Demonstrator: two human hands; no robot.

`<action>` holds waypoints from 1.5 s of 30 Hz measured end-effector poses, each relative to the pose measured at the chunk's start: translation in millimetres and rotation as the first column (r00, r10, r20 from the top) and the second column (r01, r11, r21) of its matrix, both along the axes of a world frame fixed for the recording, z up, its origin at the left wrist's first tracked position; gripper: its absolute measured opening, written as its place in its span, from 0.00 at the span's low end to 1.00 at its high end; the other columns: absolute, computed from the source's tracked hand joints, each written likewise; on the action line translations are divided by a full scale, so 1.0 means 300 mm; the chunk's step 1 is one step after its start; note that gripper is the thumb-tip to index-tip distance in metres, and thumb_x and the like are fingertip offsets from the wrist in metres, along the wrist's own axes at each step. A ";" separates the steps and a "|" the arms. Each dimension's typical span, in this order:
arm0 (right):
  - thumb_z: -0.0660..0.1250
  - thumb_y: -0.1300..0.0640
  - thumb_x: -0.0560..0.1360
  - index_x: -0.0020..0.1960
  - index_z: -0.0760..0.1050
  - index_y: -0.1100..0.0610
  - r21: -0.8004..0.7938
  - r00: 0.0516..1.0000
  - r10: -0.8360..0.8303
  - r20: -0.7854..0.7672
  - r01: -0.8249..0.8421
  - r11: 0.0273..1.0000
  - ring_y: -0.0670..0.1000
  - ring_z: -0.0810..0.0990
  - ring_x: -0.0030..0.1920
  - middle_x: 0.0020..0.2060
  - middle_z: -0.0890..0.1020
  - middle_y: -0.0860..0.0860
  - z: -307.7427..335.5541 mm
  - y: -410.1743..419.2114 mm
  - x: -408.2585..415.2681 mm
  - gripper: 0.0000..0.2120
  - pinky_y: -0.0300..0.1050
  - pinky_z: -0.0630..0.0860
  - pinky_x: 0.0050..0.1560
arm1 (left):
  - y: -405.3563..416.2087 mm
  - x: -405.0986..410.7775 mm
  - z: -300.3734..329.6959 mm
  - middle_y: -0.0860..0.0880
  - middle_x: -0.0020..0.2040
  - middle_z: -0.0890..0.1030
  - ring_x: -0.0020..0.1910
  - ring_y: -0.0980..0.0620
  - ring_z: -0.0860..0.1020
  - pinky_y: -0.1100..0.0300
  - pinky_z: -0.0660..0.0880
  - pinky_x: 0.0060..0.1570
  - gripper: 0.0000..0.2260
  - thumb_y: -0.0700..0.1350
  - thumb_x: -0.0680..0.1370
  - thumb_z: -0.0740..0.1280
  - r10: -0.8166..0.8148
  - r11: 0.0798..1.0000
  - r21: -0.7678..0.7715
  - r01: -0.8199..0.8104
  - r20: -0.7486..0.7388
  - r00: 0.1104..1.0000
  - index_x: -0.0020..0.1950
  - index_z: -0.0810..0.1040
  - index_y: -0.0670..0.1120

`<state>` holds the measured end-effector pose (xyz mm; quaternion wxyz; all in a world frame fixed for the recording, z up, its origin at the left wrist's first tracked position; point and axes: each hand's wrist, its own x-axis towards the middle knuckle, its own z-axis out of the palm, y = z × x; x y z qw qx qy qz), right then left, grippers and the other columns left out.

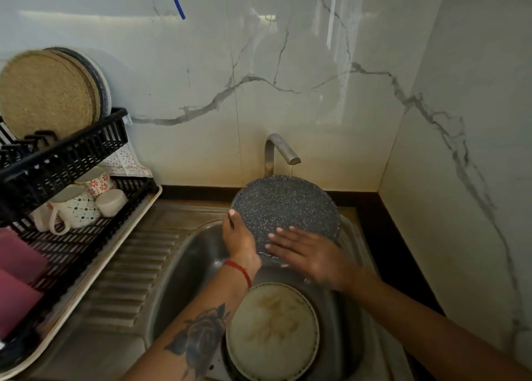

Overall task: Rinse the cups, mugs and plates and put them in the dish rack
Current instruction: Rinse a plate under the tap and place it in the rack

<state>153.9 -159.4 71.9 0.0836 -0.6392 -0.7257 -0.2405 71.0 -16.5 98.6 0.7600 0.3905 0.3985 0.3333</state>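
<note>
The round dark speckled plate [283, 208] is tilted over the steel sink [184, 254] under the tap [283, 149]: rinsing. The left hand [240, 241] grips its nine o'clock edge; the right hand [305, 254] rubs its face, fingers straight and spread. Next, probably: carry it to the black plastic dish rack [66, 156] at nine o'clock. A soiled cream plate [273, 331] waits at six; marble walls behind.

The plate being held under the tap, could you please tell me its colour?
Dark grey-blue with fine pale speckles; the plate shows only in the head view.
</note>
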 end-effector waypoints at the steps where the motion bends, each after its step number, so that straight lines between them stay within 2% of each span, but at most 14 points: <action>1: 0.69 0.57 0.73 0.66 0.75 0.60 0.021 0.999 -0.011 0.032 0.010 1.000 0.58 0.74 0.65 0.64 0.76 0.58 0.004 -0.033 0.037 0.22 0.57 0.74 0.62 | 0.028 0.001 0.004 0.42 0.68 0.72 0.66 0.39 0.72 0.38 0.69 0.65 0.18 0.55 0.83 0.53 -0.026 1.000 -0.001 0.026 -0.007 1.000 0.70 0.67 0.49; 4: 0.76 0.61 0.68 0.63 0.76 0.60 0.127 0.991 -0.126 0.033 0.121 0.985 0.60 0.77 0.62 0.61 0.79 0.58 0.021 -0.069 0.081 0.25 0.58 0.76 0.59 | 0.035 0.012 0.024 0.43 0.66 0.72 0.64 0.41 0.72 0.41 0.72 0.62 0.19 0.55 0.83 0.52 0.014 1.000 -0.009 -0.014 -0.008 1.000 0.70 0.67 0.49; 8: 0.70 0.60 0.71 0.63 0.77 0.60 0.194 0.994 -0.107 -0.023 0.109 0.975 0.56 0.80 0.59 0.59 0.80 0.56 0.015 0.031 -0.005 0.20 0.52 0.74 0.61 | -0.127 0.032 0.029 0.44 0.70 0.68 0.66 0.43 0.71 0.42 0.70 0.65 0.18 0.52 0.84 0.51 0.197 0.980 -0.004 -0.198 0.087 0.977 0.74 0.61 0.53; 12: 0.73 0.56 0.73 0.68 0.73 0.56 0.040 0.997 -0.033 -0.074 0.036 0.999 0.60 0.73 0.66 0.65 0.75 0.58 0.012 -0.009 0.046 0.24 0.56 0.69 0.65 | -0.070 0.024 0.032 0.43 0.70 0.68 0.66 0.41 0.71 0.40 0.70 0.64 0.18 0.51 0.84 0.50 0.088 0.996 -0.029 -0.086 0.090 0.992 0.74 0.62 0.53; 15: 0.72 0.49 0.73 0.71 0.69 0.53 -0.044 0.969 -0.229 -0.088 0.226 0.973 0.63 0.68 0.70 0.69 0.71 0.59 0.028 -0.058 0.102 0.29 0.60 0.63 0.68 | -0.044 0.015 0.014 0.43 0.69 0.69 0.66 0.40 0.70 0.40 0.71 0.63 0.18 0.54 0.84 0.50 0.045 0.998 -0.054 -0.041 0.079 0.996 0.73 0.62 0.53; 18: 0.71 0.49 0.69 0.69 0.71 0.55 -0.050 0.917 -0.365 -0.163 0.362 0.931 0.62 0.71 0.67 0.67 0.74 0.59 0.030 0.002 0.027 0.30 0.58 0.64 0.68 | -0.076 0.026 0.010 0.41 0.69 0.71 0.65 0.40 0.72 0.42 0.70 0.64 0.20 0.55 0.84 0.48 0.113 0.989 -0.106 -0.103 0.095 0.989 0.72 0.64 0.49; 24: 0.71 0.57 0.73 0.68 0.72 0.58 -0.035 0.997 -0.058 -0.049 0.056 0.998 0.61 0.73 0.66 0.66 0.74 0.59 0.026 -0.001 -0.011 0.25 0.59 0.71 0.65 | -0.019 0.014 0.004 0.41 0.67 0.73 0.63 0.40 0.74 0.42 0.71 0.63 0.22 0.57 0.83 0.48 0.022 0.997 -0.071 -0.019 0.051 0.998 0.72 0.65 0.48; 27: 0.77 0.62 0.68 0.65 0.75 0.61 0.058 0.991 -0.116 -0.059 0.120 0.991 0.62 0.76 0.63 0.62 0.77 0.60 0.033 -0.076 0.057 0.26 0.61 0.76 0.57 | 0.060 0.005 0.009 0.42 0.69 0.70 0.67 0.40 0.70 0.39 0.68 0.66 0.23 0.58 0.83 0.48 -0.070 0.995 -0.076 0.067 -0.039 0.997 0.74 0.63 0.49; 31: 0.62 0.58 0.75 0.62 0.78 0.59 0.198 0.988 -0.152 -0.018 0.153 0.968 0.58 0.80 0.58 0.58 0.81 0.56 0.034 0.006 -0.026 0.17 0.54 0.78 0.57 | -0.059 0.015 0.035 0.41 0.69 0.71 0.66 0.42 0.72 0.45 0.69 0.66 0.21 0.54 0.84 0.48 0.170 0.985 -0.033 -0.169 0.041 0.985 0.73 0.63 0.45; 33: 0.60 0.56 0.76 0.62 0.78 0.59 0.173 0.993 -0.100 -0.057 0.108 0.979 0.56 0.80 0.60 0.59 0.81 0.55 0.034 0.049 -0.058 0.18 0.51 0.76 0.60 | -0.128 0.018 0.038 0.40 0.67 0.72 0.63 0.42 0.74 0.44 0.71 0.65 0.19 0.51 0.84 0.48 0.225 0.974 -0.050 -0.221 0.103 0.969 0.72 0.63 0.45; 36: 0.63 0.54 0.76 0.66 0.74 0.57 0.035 0.997 -0.020 -0.068 0.022 0.999 0.58 0.76 0.64 0.63 0.77 0.57 0.021 0.010 -0.002 0.20 0.54 0.73 0.63 | -0.088 -0.001 0.035 0.41 0.68 0.71 0.64 0.41 0.73 0.41 0.70 0.65 0.18 0.51 0.85 0.48 0.144 0.989 -0.034 -0.142 0.085 0.986 0.72 0.63 0.46; 40: 0.75 0.49 0.68 0.70 0.70 0.55 -0.130 0.955 -0.286 -0.073 0.275 0.953 0.65 0.72 0.66 0.66 0.74 0.60 0.026 -0.053 0.074 0.32 0.64 0.70 0.63 | -0.032 -0.037 -0.005 0.43 0.69 0.69 0.67 0.40 0.70 0.39 0.68 0.66 0.19 0.53 0.84 0.49 0.045 0.995 -0.090 -0.041 0.037 0.998 0.73 0.63 0.50; 42: 0.70 0.48 0.70 0.70 0.70 0.55 -0.141 0.956 -0.273 -0.109 0.257 0.956 0.63 0.72 0.67 0.66 0.74 0.60 0.019 -0.012 0.019 0.30 0.62 0.67 0.65 | -0.050 -0.032 -0.013 0.42 0.69 0.70 0.66 0.41 0.71 0.40 0.69 0.66 0.19 0.53 0.84 0.49 0.073 0.995 -0.076 -0.071 0.030 0.997 0.72 0.64 0.48; 45: 0.59 0.49 0.74 0.68 0.73 0.54 -0.105 0.988 -0.129 -0.081 0.120 0.987 0.60 0.75 0.65 0.64 0.77 0.57 0.006 0.051 -0.062 0.23 0.56 0.72 0.63 | -0.062 -0.021 -0.022 0.41 0.66 0.73 0.63 0.43 0.74 0.43 0.71 0.64 0.17 0.53 0.84 0.49 0.103 0.994 -0.023 -0.102 0.009 0.995 0.69 0.67 0.48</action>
